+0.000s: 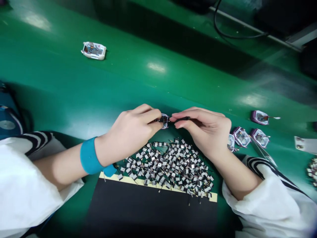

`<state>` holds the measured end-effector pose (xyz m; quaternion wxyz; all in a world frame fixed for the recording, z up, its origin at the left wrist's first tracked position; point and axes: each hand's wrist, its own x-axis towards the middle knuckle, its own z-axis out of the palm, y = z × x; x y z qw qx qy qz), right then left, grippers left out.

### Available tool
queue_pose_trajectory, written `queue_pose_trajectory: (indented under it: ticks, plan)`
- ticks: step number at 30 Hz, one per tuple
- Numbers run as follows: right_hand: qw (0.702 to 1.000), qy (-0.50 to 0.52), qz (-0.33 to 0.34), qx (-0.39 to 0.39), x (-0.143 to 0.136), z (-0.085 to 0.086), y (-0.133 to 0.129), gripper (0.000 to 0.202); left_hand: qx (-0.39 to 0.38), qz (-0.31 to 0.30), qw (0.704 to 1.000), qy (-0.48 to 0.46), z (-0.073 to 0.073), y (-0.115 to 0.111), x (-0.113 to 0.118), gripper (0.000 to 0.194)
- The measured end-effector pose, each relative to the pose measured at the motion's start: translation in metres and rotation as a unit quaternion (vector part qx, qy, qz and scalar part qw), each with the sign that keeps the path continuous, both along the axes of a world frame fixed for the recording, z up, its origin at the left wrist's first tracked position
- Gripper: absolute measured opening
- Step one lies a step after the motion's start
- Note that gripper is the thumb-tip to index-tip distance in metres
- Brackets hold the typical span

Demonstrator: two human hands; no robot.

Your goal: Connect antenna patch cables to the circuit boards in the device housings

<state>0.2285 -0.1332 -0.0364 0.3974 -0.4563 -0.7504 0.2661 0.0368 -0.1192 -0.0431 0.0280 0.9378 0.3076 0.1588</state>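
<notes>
My left hand (131,132) pinches a small white-rimmed housing (164,120) with dark parts inside, held above the green table. My right hand (204,127) meets it from the right, fingers closed on a thin dark piece (182,118) that touches the housing. A blue band (89,155) wraps my left wrist. Right below both hands lies a heap of several small black-and-silver components (170,167), spread over the green surface and the top edge of a black mat (151,208).
Three similar purple-tinted housings (259,117) (241,136) (259,137) sit to the right of my right hand. Another white housing (93,50) lies far back left. A black cable (230,34) runs along the far edge. A dark blue object (7,115) stands at the left edge.
</notes>
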Motion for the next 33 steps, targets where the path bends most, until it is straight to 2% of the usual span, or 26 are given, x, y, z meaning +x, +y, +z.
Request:
queue_pose_trajectory:
  ticks: [5, 13, 16, 25, 33]
  plan:
    - [0.999, -0.019, -0.019, 0.033, -0.005, -0.008, -0.002, 0.008, -0.010, 0.004, 1.000, -0.001, -0.001, 0.000, 0.000, 0.025]
    - [0.987, -0.080, 0.049, 0.128, -0.006, -0.010, -0.006, 0.017, -0.020, 0.005, 1.000, 0.012, -0.001, 0.000, 0.001, 0.026]
    - [0.984, -0.088, 0.054, 0.146, -0.008, -0.010, -0.007, 0.017, -0.025, 0.004, 1.000, 0.013, -0.001, 0.000, 0.001, 0.026]
    - [0.992, -0.073, 0.021, 0.101, -0.012, -0.011, -0.007, 0.011, -0.049, 0.016, 0.998, 0.020, -0.001, 0.000, 0.003, 0.029]
    - [0.995, -0.068, 0.004, 0.071, -0.013, -0.014, -0.004, 0.008, -0.047, 0.014, 0.999, -0.015, -0.005, 0.000, 0.002, 0.030]
